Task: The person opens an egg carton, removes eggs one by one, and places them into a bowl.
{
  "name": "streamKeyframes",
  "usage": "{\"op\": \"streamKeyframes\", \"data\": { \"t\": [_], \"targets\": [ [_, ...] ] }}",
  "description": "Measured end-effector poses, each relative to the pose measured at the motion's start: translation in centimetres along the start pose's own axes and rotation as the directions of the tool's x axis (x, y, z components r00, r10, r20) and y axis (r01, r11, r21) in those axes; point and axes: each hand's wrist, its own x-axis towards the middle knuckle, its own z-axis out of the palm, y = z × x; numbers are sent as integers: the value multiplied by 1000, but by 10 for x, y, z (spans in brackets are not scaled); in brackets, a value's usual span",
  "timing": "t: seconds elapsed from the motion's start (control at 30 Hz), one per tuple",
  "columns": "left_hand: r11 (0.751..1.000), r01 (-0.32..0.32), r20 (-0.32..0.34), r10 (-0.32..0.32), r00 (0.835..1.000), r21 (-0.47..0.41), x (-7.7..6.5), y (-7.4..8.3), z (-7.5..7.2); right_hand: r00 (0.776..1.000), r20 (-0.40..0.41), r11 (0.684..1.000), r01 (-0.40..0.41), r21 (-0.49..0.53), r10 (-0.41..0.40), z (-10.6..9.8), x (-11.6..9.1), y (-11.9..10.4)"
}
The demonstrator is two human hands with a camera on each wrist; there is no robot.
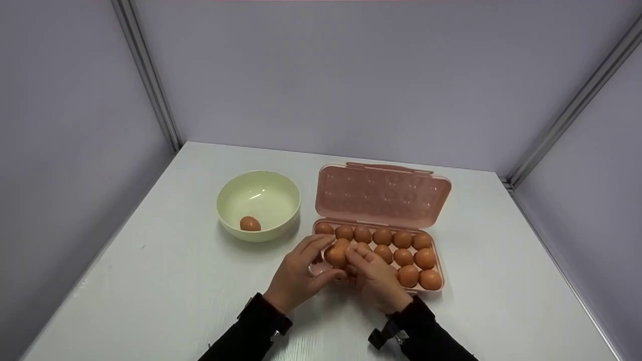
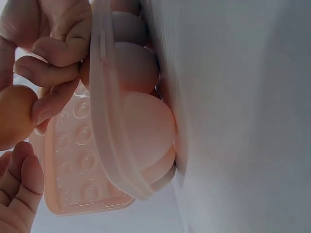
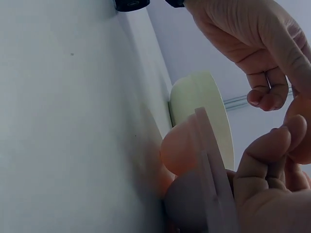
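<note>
Between my two hands is a brown egg, raised over the near left part of a pink egg carton. My right hand pinches the egg from the right with thumb and fingertips. From the left, my left hand spreads around it: fingers reach its far upper side, and the thumb lies below with a gap. In the left wrist view, left fingertips stand close to the egg. The right wrist view shows the egg at the frame's edge, next to the right fingers.
Several brown eggs sit in rows in the carton, whose lid stands open at the back. A pale green bowl is to the left, with one egg inside. Walls enclose the white table at the back and sides.
</note>
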Motion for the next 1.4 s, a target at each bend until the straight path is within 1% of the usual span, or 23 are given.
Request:
{"op": "streamKeyframes", "data": {
  "t": [0.17, 0.4, 0.67, 0.87, 1.13, 1.27, 1.4],
  "targets": [
    [1000, -12, 21, 12, 1000, 12, 0, 2, 0, 999, 32, 999, -9, -47, 11, 1, 1, 2],
    [999, -36, 41, 36, 999, 4, 0, 1, 1, 1000, 24, 996, -8, -91, 10, -1, 2, 5],
    [999, -39, 52, 40, 998, -11, -1, 0, 2, 999, 48, 997, 0, -72, 4, -1, 3, 6],
    [999, -53, 52, 53, 997, -7, 0, 0, 2, 999, 50, 998, -3, -69, 6, -1, 3, 6],
    [999, -52, 47, 52, 998, -6, -1, -1, 3, 999, 39, 997, -1, -77, 4, -1, 2, 6],
    [999, -46, 43, 46, 998, -7, -1, 0, 3, 1000, 21, 996, -6, -91, 8, 0, 1, 6],
    [999, -39, 33, 40, 999, -12, 0, 0, 3, 1000, 10, 997, -23, -72, 24, -1, 0, 5]
  ]
}}
